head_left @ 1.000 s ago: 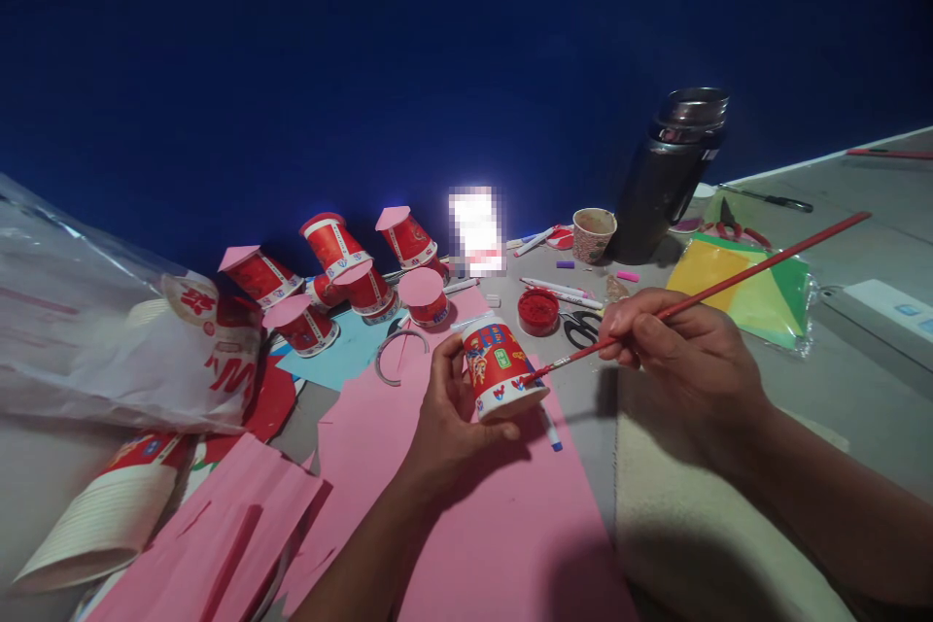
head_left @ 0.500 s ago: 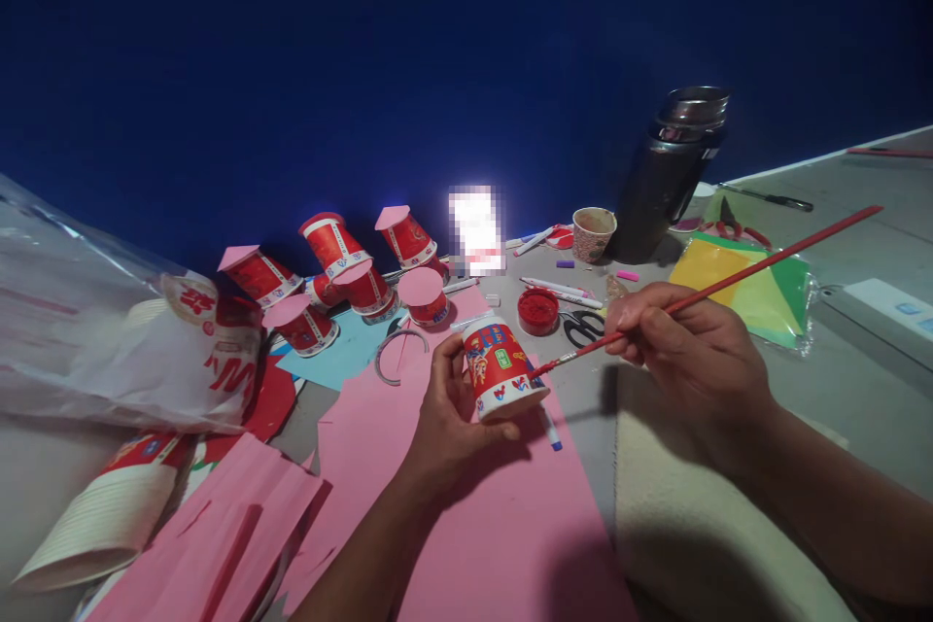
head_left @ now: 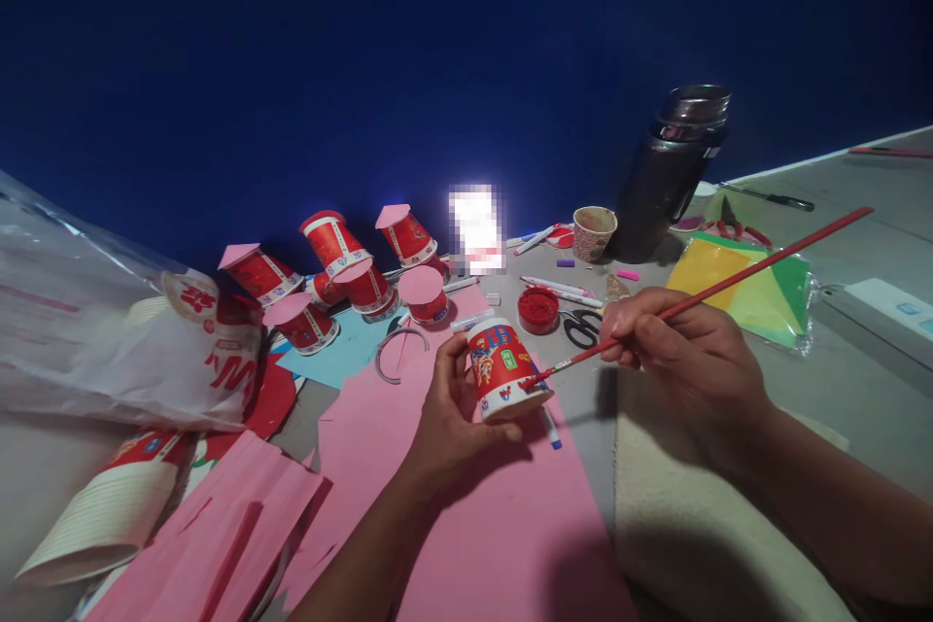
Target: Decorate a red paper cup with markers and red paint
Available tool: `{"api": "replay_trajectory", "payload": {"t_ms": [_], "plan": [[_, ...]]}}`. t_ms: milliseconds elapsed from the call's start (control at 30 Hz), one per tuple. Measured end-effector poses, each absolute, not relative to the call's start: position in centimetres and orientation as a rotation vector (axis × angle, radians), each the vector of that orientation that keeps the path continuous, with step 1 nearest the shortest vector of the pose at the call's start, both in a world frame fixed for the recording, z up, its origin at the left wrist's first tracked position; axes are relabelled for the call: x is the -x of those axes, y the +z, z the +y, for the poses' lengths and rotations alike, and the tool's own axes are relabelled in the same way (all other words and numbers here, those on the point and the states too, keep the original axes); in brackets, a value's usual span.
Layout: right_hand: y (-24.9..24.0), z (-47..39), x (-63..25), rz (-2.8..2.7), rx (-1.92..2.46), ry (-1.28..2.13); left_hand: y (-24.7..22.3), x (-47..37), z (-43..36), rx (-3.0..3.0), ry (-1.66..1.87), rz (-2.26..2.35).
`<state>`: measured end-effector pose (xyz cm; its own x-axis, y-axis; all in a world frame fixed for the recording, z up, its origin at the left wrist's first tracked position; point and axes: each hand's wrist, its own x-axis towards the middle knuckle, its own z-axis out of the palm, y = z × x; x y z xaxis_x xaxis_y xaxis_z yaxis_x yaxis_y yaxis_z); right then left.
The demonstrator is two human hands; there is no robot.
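My left hand is closed around a red-and-white printed paper cup, its wider white rim tilted down toward me above the pink paper. Between the fingers and thumb of my right hand is a long red paintbrush. Its bristles touch the cup's lower right side near the white band. A round pot of red paint stands open behind the cup. Beside the pot lie black-handled scissors, partly hidden by the right hand and brush.
Several upturned red cups with pink paper tops stand at the back left. A plastic bag and stacked paper cups are on the left. A dark flask and a small paper cup stand at the back right.
The brush tip has moved slightly left and down along the cup, with my right hand following. My left hand and the cup have shifted a little to the right.
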<state>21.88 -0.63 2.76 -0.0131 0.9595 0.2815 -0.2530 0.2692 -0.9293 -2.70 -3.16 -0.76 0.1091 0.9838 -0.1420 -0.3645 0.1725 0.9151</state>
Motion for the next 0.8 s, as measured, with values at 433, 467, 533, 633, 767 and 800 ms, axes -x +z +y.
{"api": "replay_trajectory", "payload": {"t_ms": [433,467,533,633,767,800], "plan": [[2.6,-0.7,-21.7,-1.189,0.798,1.089,-1.2,2.6,-3.0,-0.932,1.301,0.991],[2.6,-0.7,-21.8,-1.190,0.804,1.071,-1.4,2.7,-2.9,-0.983,1.341,1.045],[2.5,-0.5,-21.9,-1.190,0.807,1.045,-1.8,3.0,-2.7,-1.090,1.413,1.186],[2.2,-0.4,-22.0,-1.184,0.813,1.015,-2.3,3.3,-2.5,-1.187,1.506,1.315],[2.1,-0.5,-21.8,-1.212,0.823,0.966,-2.6,3.1,-2.5,-1.230,1.642,1.319],[2.2,-0.6,-21.7,-1.226,0.817,0.955,-2.6,3.0,-2.6,-1.239,1.651,1.330]]}}
